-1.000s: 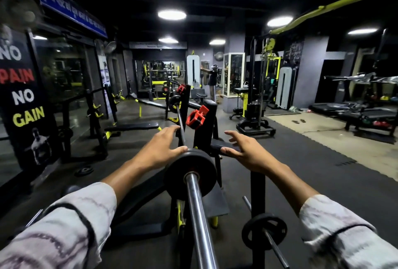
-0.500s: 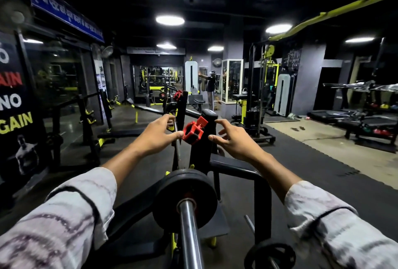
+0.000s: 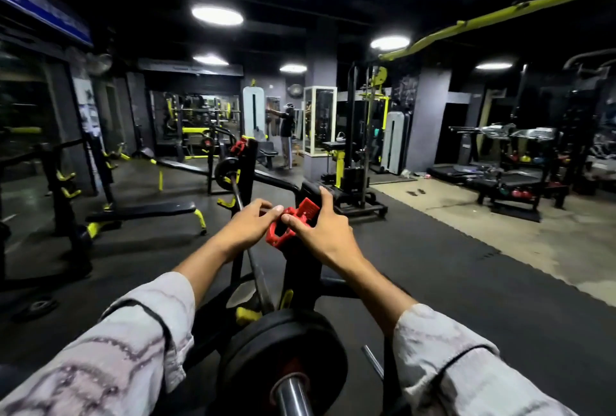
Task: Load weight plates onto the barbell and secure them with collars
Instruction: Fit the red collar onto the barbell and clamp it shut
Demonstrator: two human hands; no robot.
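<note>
Steel barbell (image 3: 253, 269) ran from the bottom centre of the view toward 12 o'clock, resting on a black rack upright (image 3: 301, 269). It looked heavy and rigid, best left seated where it lay. At 6 o'clock a black weight plate (image 3: 283, 359) already sat on the near sleeve; dense and probably smooth-rimmed, it would want a firm two-handed hold at the rim. A second plate (image 3: 226, 174) showed on the far end.

Smallest was the red collar (image 3: 288, 224), at the centre of the view just above the bar and against the upright. It looked like light, stiff plastic with a lever tab, easy to carry but needing a squeeze at the tab to open. The left hand (image 3: 248, 227) pinched its 9 o'clock edge with curled fingers (image 3: 266, 212); the right hand (image 3: 321, 232) gripped its 3 o'clock side, thumb on the ring and index finger stretched up along the tab.
</note>
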